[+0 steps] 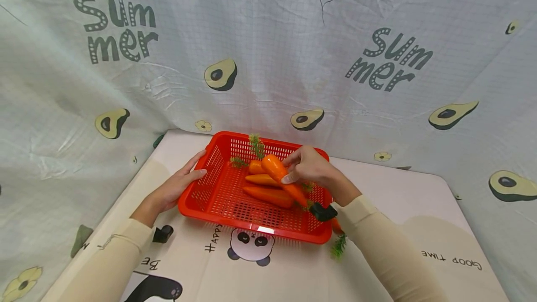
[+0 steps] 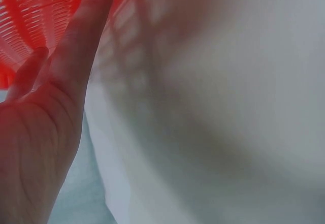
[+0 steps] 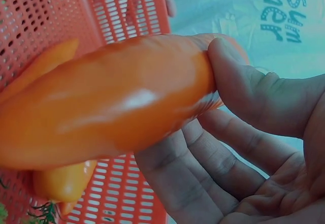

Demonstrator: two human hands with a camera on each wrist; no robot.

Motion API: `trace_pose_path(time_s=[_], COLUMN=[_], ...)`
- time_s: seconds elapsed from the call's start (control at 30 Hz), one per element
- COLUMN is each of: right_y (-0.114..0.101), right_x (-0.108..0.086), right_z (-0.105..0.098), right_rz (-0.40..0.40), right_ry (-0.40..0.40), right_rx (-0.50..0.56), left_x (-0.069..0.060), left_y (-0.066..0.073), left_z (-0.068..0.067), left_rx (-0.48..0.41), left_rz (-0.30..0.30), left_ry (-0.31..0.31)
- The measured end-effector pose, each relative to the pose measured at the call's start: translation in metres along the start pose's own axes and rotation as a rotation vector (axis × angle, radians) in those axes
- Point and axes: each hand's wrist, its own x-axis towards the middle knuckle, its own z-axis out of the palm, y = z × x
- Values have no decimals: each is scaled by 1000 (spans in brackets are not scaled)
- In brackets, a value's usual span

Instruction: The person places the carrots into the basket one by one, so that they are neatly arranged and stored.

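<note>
My right hand (image 1: 310,167) pinches an orange toy carrot (image 1: 274,167) between thumb and fingers, over the right part of a red plastic basket (image 1: 235,223). In the right wrist view the thumb lies on the thick end of this carrot (image 3: 111,102), with fingers beneath it. My left hand (image 1: 178,185) holds the basket's left side, its thumb over the rim and its fingers along the outside. Inside the basket lie several more carrots, among them a long orange one (image 1: 268,195) and a yellowish one (image 1: 262,179). Green tops (image 1: 256,146) show at the back.
Right of the basket, partly hidden by my right forearm, lies another carrot (image 1: 337,226) with green leaves (image 1: 339,246). The basket stands on a pale table (image 1: 394,204) with printed pandas and words. A printed curtain (image 1: 268,83) hangs behind the table.
</note>
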Motion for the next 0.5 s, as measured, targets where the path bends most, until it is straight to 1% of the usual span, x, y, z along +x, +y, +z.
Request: trace_pose_path(time_s=[0.37,0.5], right_y=[-3,-3], right_x=[6,8], right_z=[13,17], right_rz=[-62,-66], right_ry=[-16,-24], right_rx=[-84,-101], left_x=[1,2], left_y=[-2,-3], left_z=[0,-1], left_rx=[-13,-16], left_rz=[10,19], left_ry=[-11,-8])
